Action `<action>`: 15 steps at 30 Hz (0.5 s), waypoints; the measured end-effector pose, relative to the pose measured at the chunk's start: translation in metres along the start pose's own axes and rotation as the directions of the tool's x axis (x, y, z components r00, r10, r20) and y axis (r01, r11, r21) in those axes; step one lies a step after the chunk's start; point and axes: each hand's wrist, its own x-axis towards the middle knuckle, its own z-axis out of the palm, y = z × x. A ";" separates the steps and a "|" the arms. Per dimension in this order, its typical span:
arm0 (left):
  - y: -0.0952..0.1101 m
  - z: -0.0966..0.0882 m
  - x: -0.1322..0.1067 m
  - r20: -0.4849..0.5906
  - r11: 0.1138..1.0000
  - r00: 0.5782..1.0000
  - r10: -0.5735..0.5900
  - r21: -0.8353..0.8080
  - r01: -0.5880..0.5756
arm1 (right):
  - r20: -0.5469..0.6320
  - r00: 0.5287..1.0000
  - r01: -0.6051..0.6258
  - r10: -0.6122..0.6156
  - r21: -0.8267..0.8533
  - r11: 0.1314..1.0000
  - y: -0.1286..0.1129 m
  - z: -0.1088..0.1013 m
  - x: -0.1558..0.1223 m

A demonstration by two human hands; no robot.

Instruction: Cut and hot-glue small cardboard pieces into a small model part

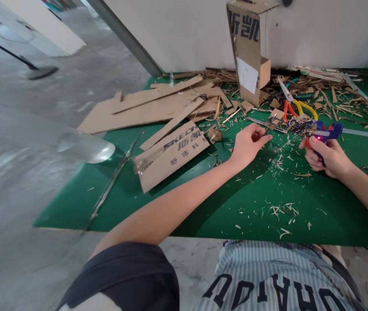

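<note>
My right hand (328, 157) is wrapped round the grip of a blue hot glue gun (328, 131) with a lit red spot. A clear glue stick (365, 134) comes out of its back, and a clump of shavings (302, 125) covers its nozzle end. My left hand (249, 144) pinches a small, thin dark piece (270, 125) in front of the nozzle; its exact kind is unclear. Beside these fingertips lies a metal blade-like strip (258, 122). Scissors (286, 90) with orange and yellow handles stand just behind the clump.
An upright cardboard structure (248, 52) rises at the back. Flat cardboard sheets (132, 108) and a printed cardboard piece (174, 153) lie to the left. Scraps (326, 97) line the wall. A clear plastic cylinder (99, 151) and a long thin strip (115, 175) are near the green table's (67, 211) left edge.
</note>
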 end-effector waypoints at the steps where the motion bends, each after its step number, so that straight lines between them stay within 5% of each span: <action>1: 0.000 0.000 0.000 0.000 1.000 1.000 -0.003 -0.005 0.003 | -0.010 1.000 0.004 -0.004 0.001 1.000 0.000 0.000 0.000; 15: 0.004 0.000 0.000 -0.013 0.999 0.999 -0.037 -0.014 0.036 | -0.044 0.999 -0.012 0.011 -0.012 1.000 0.002 0.000 0.002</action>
